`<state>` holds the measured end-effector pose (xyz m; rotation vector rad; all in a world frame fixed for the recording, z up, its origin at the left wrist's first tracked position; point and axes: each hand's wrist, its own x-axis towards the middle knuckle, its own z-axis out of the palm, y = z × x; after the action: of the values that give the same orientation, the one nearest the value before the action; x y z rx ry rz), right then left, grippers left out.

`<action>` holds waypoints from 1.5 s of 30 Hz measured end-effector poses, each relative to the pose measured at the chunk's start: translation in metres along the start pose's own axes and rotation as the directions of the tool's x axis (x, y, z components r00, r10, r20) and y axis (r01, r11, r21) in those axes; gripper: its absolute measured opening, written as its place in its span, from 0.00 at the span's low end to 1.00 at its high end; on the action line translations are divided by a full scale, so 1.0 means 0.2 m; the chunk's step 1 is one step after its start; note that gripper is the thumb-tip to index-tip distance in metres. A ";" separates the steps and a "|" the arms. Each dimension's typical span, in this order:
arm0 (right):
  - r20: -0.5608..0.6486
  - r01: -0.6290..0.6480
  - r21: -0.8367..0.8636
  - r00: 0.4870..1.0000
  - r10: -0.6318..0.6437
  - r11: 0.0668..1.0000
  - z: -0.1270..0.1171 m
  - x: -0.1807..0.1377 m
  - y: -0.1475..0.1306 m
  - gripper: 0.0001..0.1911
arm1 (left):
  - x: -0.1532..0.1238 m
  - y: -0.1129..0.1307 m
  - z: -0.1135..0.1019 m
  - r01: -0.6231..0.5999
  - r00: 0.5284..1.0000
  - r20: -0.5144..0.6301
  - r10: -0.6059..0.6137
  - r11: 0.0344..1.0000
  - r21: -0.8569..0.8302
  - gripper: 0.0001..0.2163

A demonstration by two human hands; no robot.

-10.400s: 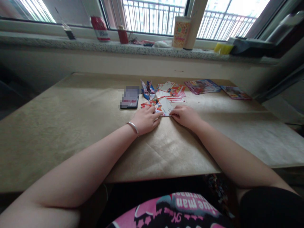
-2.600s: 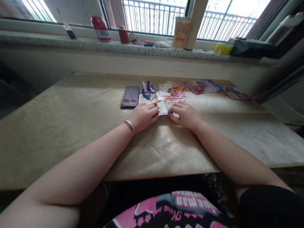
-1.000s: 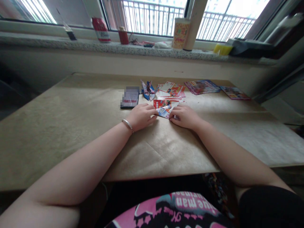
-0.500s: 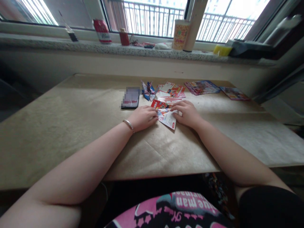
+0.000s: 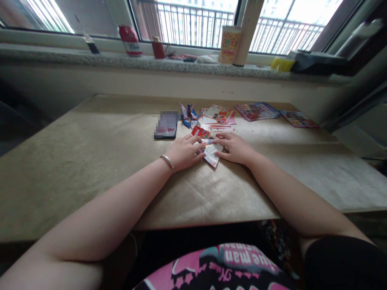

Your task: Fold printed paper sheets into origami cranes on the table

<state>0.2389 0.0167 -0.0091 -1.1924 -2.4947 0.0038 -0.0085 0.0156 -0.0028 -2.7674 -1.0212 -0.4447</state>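
Note:
Between my two hands on the table lies a sheet of printed paper, folded, with a white flap (image 5: 212, 158) pointing toward me and a red printed part (image 5: 199, 132) at its far side. My left hand (image 5: 185, 153) grips the paper's left side, bent fingers on top and thumb low at the edge. From the right, my right hand (image 5: 235, 148) pinches it, fingertips on the upper fold and thumb by the white flap. The fingers cover part of the paper.
Behind my left hand lie a phone (image 5: 166, 125) and a blue-and-red folded paper piece (image 5: 188, 115). Loose red-and-white printed sheets (image 5: 222, 114) lie beyond the paper. Card stacks (image 5: 256, 110) sit back right. The windowsill (image 5: 181, 66) holds a can (image 5: 130, 40) and a paper cup (image 5: 230, 44).
The white flap has shifted slightly left and turned, its tip now further left. My left hand has moved a little right, and my right hand slightly left and lower.

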 end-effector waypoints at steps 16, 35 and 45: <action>0.030 -0.146 -0.182 0.988 0.154 0.972 -0.05 0.01 -0.01 0.18 | -0.02 0.01 -0.03 0.047 0.992 0.116 -0.046 0.999 -0.006 0.30; 0.052 0.159 0.091 0.985 -0.165 0.983 -0.06 0.01 0.00 0.16 | 0.01 0.03 -0.08 0.034 0.996 0.078 -0.042 0.995 0.098 0.11; 0.113 0.169 -0.010 0.980 -0.167 0.986 -0.10 0.01 -0.03 0.09 | 0.00 0.02 -0.08 0.141 0.983 0.106 -0.150 0.986 0.085 0.12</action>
<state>0.2403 0.0108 0.0111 -1.0112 -2.6922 0.0022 -0.0095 0.0089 0.0131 -2.6860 -1.2452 -0.2647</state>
